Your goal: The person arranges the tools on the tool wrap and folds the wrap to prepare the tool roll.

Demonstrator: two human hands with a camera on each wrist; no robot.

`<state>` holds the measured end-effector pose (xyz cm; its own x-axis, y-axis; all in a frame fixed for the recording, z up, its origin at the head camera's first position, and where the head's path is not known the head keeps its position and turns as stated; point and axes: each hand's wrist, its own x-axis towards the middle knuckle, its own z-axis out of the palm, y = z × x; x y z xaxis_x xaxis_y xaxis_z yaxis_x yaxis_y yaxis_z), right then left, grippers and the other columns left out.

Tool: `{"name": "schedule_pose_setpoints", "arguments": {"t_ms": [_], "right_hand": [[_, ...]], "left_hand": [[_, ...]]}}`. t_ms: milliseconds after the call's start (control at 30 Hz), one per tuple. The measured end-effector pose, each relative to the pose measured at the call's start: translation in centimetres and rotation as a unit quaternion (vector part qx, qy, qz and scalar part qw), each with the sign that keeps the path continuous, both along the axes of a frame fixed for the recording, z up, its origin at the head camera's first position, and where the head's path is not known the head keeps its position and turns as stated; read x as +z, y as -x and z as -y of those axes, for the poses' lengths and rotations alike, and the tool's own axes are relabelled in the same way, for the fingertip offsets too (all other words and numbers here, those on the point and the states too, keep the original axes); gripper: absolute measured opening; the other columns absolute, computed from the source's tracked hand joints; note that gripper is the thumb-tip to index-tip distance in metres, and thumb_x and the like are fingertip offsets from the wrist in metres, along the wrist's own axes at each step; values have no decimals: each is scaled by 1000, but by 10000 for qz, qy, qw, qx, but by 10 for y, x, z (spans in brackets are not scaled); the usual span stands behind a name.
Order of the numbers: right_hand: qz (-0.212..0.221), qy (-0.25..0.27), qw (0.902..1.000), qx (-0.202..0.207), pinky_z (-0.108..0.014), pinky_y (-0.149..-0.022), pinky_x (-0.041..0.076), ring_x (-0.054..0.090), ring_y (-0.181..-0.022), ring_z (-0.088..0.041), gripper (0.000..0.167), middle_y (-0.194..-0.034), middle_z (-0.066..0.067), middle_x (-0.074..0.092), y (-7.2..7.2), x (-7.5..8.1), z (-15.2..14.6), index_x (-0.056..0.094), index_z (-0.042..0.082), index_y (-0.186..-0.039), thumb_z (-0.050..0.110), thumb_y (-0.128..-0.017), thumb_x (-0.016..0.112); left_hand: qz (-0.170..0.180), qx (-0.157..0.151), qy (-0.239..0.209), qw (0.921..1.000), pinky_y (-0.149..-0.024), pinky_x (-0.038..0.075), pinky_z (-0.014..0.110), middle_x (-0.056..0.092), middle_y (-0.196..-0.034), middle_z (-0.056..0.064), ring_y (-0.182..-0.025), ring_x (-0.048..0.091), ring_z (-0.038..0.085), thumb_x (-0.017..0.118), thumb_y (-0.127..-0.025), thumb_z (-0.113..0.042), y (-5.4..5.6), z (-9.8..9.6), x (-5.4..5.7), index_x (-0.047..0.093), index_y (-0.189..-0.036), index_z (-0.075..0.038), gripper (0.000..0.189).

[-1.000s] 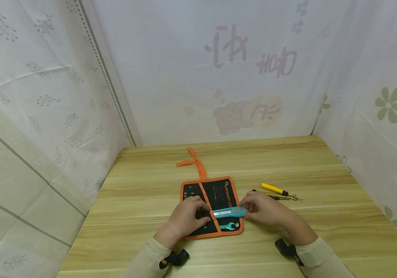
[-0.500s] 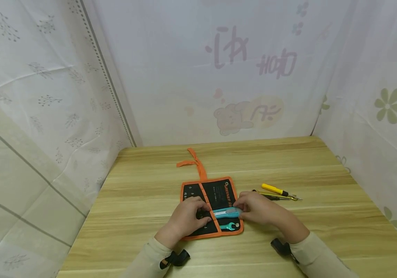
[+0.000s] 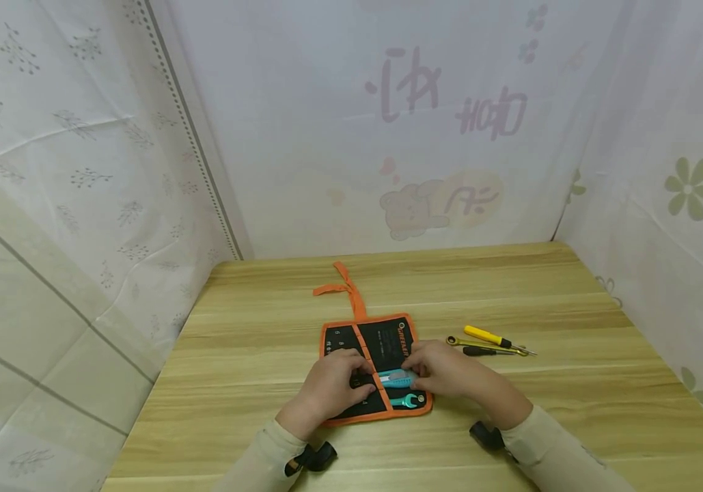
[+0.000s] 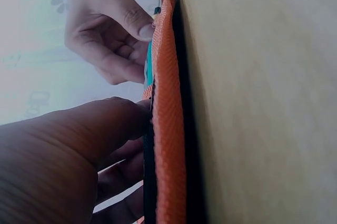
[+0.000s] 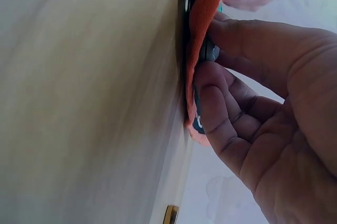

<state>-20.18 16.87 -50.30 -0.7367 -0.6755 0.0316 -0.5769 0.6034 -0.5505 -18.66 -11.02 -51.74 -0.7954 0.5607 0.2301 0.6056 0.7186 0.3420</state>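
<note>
A black tool roll pouch with orange trim (image 3: 388, 345) lies unfolded on the table. A teal utility knife (image 3: 395, 378) sits partly in one of its pockets, its left part covered by the pocket. My right hand (image 3: 446, 371) pinches the knife's grey end (image 5: 210, 51) between thumb and fingers. With thumb and curled fingertips, my left hand (image 3: 331, 384) holds the pocket near its orange edge, around where the knife enters. Below the knife, a teal open-end wrench (image 3: 405, 401) is tucked into the neighbouring pocket, only its head showing.
Right of the pouch lie a yellow-handled screwdriver (image 3: 485, 335), a gold wrench (image 3: 465, 341) and a black-handled screwdriver (image 3: 479, 351), close together. Orange tie straps (image 3: 354, 297) stretch from the pouch towards the table's back edge. Printed curtains (image 3: 302, 137) surround the table.
My right hand has moved left, sliding the utility knife deeper into the pocket, so less of it shows. The left hand has stayed in place. More of the gold wrench is uncovered.
</note>
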Motion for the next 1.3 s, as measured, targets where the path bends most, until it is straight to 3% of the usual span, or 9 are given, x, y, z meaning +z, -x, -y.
{"name": "schedule_pose_setpoints", "arguments": {"t_ms": [1300], "right_hand": [[-36,-172,9998,-1,-24,-66,48,56,-75,-9,24,-93,6,61,1,-1,17,80,12,-115,15,-91,84]], "left_hand": [[-42,-82,71,9999,-73,53,26,69,-99,-11,-84,60,6,86,-90,-35,-1,-2,1,79,-103,-21,21]]}}
